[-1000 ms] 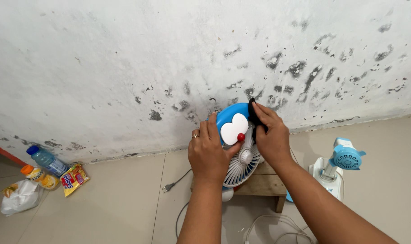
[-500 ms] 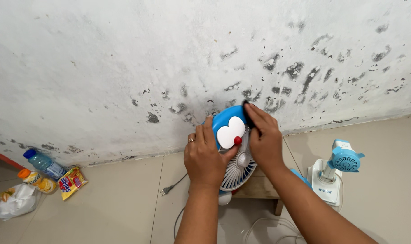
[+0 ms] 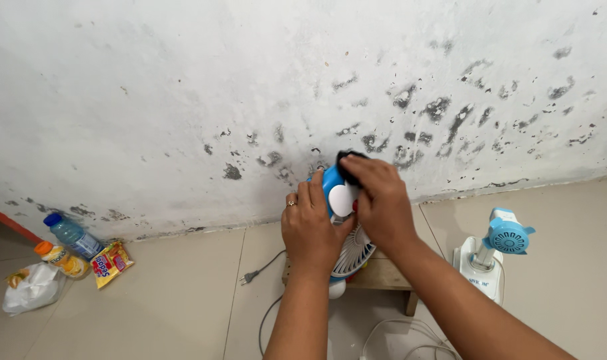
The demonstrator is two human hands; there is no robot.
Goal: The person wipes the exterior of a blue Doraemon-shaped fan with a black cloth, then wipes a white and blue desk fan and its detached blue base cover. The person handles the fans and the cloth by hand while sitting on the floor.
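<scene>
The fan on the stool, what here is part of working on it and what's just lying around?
In hand:
blue and white fan
black cloth
left hand
right hand
wooden stool

Lying about:
water bottle
snack packet
white bag
small fan

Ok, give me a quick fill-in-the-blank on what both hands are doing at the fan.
1. The right hand presses a ___ cloth on top of the blue fan.
2. The left hand wears a ___ on one finger.
3. The fan stands on a small ___ stool.
Missing words: black; ring; wooden
</scene>
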